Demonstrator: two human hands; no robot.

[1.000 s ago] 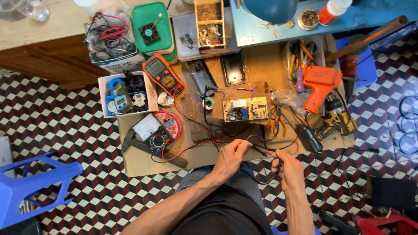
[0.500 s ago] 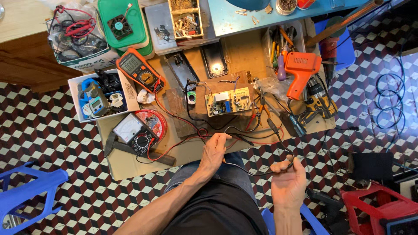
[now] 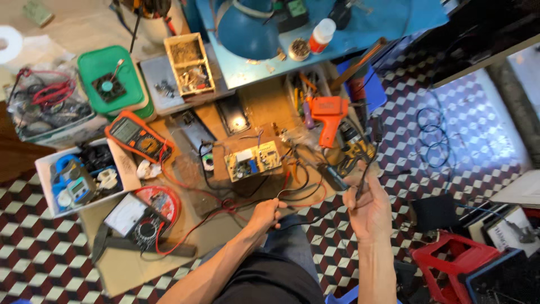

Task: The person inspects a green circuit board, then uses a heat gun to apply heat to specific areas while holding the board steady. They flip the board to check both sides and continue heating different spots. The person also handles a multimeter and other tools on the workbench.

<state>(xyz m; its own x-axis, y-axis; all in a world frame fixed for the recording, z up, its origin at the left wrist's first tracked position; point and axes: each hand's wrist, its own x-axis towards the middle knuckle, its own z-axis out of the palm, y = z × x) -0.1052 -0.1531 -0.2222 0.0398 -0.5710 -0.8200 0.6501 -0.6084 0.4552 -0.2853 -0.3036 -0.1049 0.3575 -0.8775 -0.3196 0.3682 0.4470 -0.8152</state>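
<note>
My left hand [image 3: 265, 214] is closed around a bundle of red and black test leads [image 3: 292, 198] at the front edge of the cardboard work mat [image 3: 129, 264]. My right hand [image 3: 368, 209] is raised to the right of the mat, gripping a thin black probe [image 3: 365, 169] that points up and away. A yellow-green circuit board [image 3: 253, 161] lies on the mat just beyond both hands. The leads trail left to an analog meter [image 3: 138, 222] with a red case.
An orange multimeter [image 3: 135, 135], an orange soldering gun [image 3: 329, 115], a yellow drill [image 3: 354, 152], a white box of tools [image 3: 79, 177], a green box with a fan [image 3: 109, 84], a wooden parts tray [image 3: 188, 65] and a blue table [image 3: 292, 34] surround the mat. A red stool [image 3: 450, 264] stands at right.
My right hand has lifted with the black probe and moved right. The left hand stayed on the leads. The view has shifted toward the right.
</note>
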